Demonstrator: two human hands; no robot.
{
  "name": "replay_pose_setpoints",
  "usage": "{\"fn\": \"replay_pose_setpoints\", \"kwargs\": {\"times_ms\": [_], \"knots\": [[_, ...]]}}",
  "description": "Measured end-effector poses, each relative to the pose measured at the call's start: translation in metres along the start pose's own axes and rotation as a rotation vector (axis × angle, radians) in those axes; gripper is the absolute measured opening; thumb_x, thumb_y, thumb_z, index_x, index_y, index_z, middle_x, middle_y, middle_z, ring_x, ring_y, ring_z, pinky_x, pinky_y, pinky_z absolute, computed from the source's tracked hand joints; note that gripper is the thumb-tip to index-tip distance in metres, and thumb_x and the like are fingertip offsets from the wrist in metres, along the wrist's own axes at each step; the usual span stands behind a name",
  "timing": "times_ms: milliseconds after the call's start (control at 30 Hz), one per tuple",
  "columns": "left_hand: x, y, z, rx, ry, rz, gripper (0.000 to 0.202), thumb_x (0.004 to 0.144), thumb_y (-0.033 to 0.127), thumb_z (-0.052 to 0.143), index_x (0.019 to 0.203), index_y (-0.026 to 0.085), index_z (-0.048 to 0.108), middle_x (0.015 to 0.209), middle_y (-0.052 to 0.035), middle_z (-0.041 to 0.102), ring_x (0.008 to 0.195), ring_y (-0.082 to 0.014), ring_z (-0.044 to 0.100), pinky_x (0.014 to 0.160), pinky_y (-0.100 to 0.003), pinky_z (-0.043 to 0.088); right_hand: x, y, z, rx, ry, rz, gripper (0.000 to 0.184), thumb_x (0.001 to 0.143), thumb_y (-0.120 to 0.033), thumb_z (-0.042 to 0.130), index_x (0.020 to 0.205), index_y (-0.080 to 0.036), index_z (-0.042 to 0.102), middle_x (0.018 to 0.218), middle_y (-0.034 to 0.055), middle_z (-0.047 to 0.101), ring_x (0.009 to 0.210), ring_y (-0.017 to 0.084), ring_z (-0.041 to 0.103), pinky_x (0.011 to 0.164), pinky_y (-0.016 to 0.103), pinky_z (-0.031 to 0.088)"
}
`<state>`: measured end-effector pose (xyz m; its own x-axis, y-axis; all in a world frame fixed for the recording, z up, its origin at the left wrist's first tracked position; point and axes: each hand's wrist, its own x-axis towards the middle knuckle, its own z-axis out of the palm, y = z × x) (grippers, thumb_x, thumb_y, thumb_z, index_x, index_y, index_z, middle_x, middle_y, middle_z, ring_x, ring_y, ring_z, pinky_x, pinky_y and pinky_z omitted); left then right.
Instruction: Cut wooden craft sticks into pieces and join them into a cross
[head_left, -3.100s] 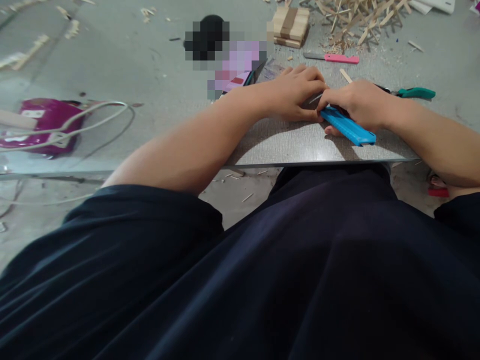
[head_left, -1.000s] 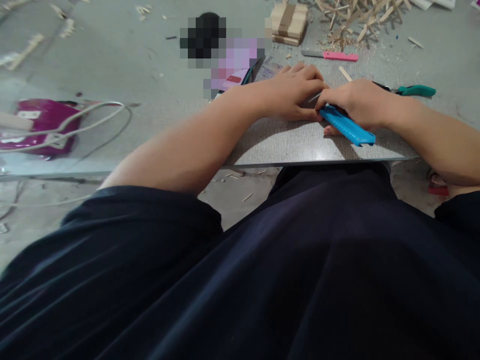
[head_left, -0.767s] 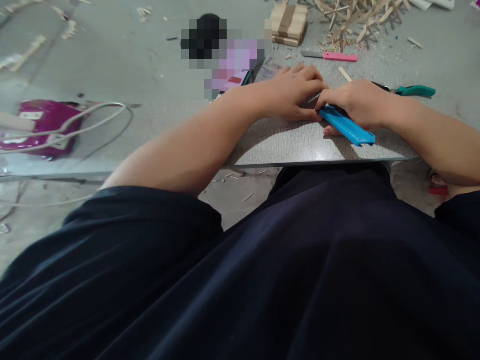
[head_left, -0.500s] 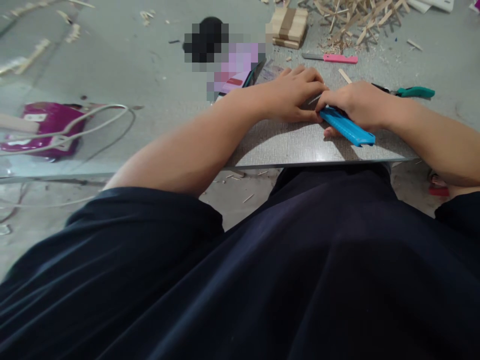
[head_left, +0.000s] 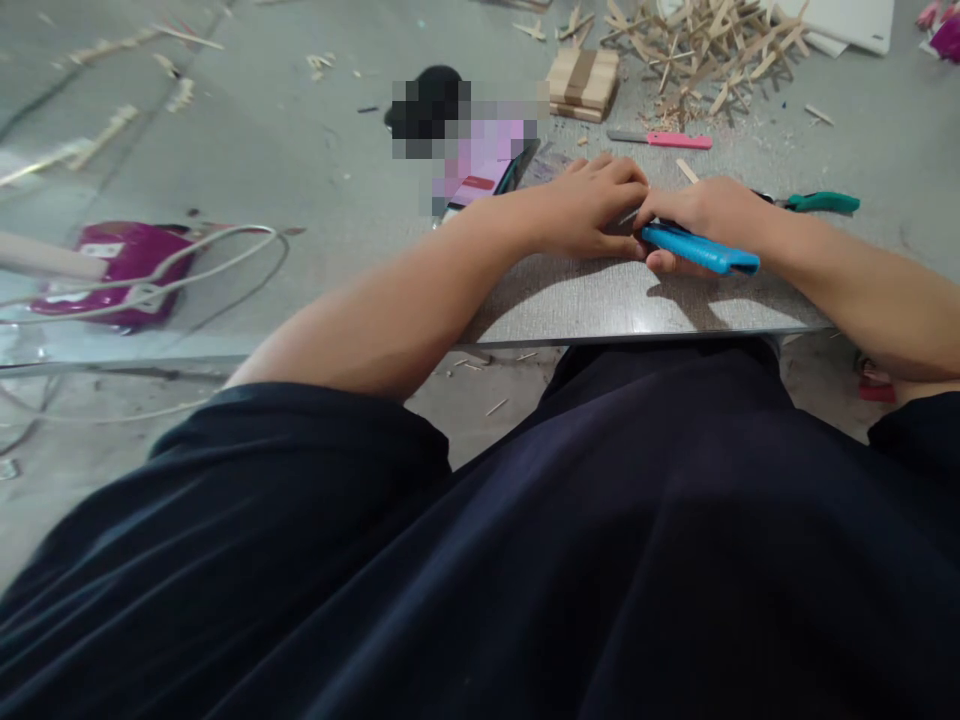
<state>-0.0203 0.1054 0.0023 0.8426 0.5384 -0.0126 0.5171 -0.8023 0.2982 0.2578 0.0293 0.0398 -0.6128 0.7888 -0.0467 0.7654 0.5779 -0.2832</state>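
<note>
My right hand (head_left: 712, 215) is closed around a blue utility knife (head_left: 705, 251), whose handle sticks out toward me over a grey board (head_left: 600, 300). My left hand (head_left: 592, 205) rests knuckles-up on the board, fingers curled and pressed against something small and thin right at the knife's tip; I cannot make out what it is. Both hands touch each other at the fingertips.
Behind the hands lie a pink-handled knife (head_left: 664, 139), green-handled pliers (head_left: 817, 203), a stack of wooden blocks (head_left: 583, 83) and a pile of wooden sticks (head_left: 712, 45). A magenta bag (head_left: 124, 270) with a white cable (head_left: 195, 255) sits left. My dark-clothed legs fill the foreground.
The knife's handle has swung flatter and more to the right in my right hand. The view has tilted up a little, so everything sits slightly lower. Both hands stay together on the board.
</note>
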Motion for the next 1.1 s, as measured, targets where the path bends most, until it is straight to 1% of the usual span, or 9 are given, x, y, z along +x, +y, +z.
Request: {"fn": "replay_pose_setpoints", "kwargs": {"times_ms": [100,167,300,400,567,700,833,933,1100], "knots": [[-0.001,0.0,0.0,0.0,0.015,0.002,0.082,0.111,0.09,0.056,0.179,0.046,0.072,0.179,-0.0058,0.075,0.174,-0.0447,0.053,0.147,-0.078,0.042,0.0,0.0,-0.001,-0.078,0.016,0.003,0.064,0.113,-0.069,0.066,0.164,-0.031,0.08,0.149,0.0142,0.094,0.136,0.046,0.085,0.117,0.057,0.063],[0.0,-0.001,0.0,0.002,0.034,0.014,0.077,0.111,0.085,0.063,0.173,0.042,0.076,0.184,-0.0092,0.07,0.172,-0.0474,0.057,0.144,-0.077,0.045,0.0,0.0,-0.001,-0.084,0.047,0.001,0.062,0.116,-0.065,0.058,0.161,-0.029,0.081,0.148,0.0158,0.093,0.134,0.046,0.085,0.116,0.059,0.063],[0.001,-0.003,0.0,0.0,0.057,0.038,0.071,0.108,0.079,0.073,0.17,0.044,0.076,0.179,-0.0124,0.072,0.171,-0.053,0.06,0.141,-0.076,0.049,-0.001,0.004,-0.001,-0.027,0.1,0.004,0.061,0.122,-0.063,0.045,0.152,-0.026,0.083,0.148,0.0173,0.093,0.131,0.044,0.083,0.117,0.057,0.061],[0.001,-0.001,0.0,0.015,0.042,0.016,0.074,0.109,0.079,0.071,0.173,0.041,0.075,0.182,-0.0143,0.07,0.17,-0.0539,0.061,0.143,-0.075,0.047,-0.001,0.009,0.0,0.029,0.098,0.006,0.064,0.125,-0.069,0.04,0.148,-0.027,0.082,0.144,0.015,0.093,0.125,0.039,0.081,0.113,0.054,0.06],[0.0,0.002,-0.001,0.025,0.033,0.022,0.074,0.11,0.079,0.07,0.173,0.04,0.075,0.182,-0.0143,0.069,0.169,-0.0528,0.062,0.146,-0.073,0.047,0.002,0.012,-0.001,0.007,0.114,0.034,0.071,0.122,-0.08,0.033,0.129,-0.03,0.083,0.132,0.0159,0.092,0.116,0.038,0.079,0.111,0.056,0.059],[0.0,0.0,-0.001,0.027,0.044,0.037,0.07,0.11,0.077,0.071,0.168,0.04,0.078,0.182,-0.0141,0.069,0.168,-0.0514,0.064,0.145,-0.071,0.049,0.001,0.009,-0.004,0.006,0.095,0.057,0.078,0.119,-0.091,0.033,0.129,-0.036,0.086,0.127,0.0128,0.093,0.118,0.04,0.077,0.113,0.057,0.058],[0.001,-0.001,-0.001,0.025,0.036,0.036,0.069,0.11,0.078,0.069,0.165,0.038,0.079,0.182,-0.0153,0.069,0.167,-0.0519,0.063,0.145,-0.071,0.048,0.0,0.009,0.0,-0.012,0.116,0.073,0.07,0.124,-0.076,0.029,0.124,-0.033,0.084,0.117,0.0145,0.09,0.112,0.04,0.08,0.108,0.056,0.063],[0.002,0.0,-0.001,0.035,0.027,0.032,0.072,0.111,0.078,0.069,0.166,0.033,0.078,0.184,-0.0178,0.068,0.168,-0.0526,0.063,0.146,-0.07,0.047,0.003,0.017,0.008,0.05,0.207,0.037,0.066,0.126,-0.077,0.032,0.109,-0.033,0.078,0.102,0.0125,0.084,0.101,0.039,0.078,0.101,0.057,0.064],[0.002,0.003,-0.003,0.071,0.009,0.027,0.073,0.114,0.076,0.066,0.165,0.025,0.077,0.186,-0.0205,0.065,0.173,-0.0514,0.059,0.147,-0.065,0.046,0.007,0.028,0.017,0.248,0.461,-0.126,0.068,0.124,-0.086,0.044,0.084,-0.033,0.059,0.081,0.008,0.066,0.082,0.033,0.067,0.089,0.054,0.06]]}}
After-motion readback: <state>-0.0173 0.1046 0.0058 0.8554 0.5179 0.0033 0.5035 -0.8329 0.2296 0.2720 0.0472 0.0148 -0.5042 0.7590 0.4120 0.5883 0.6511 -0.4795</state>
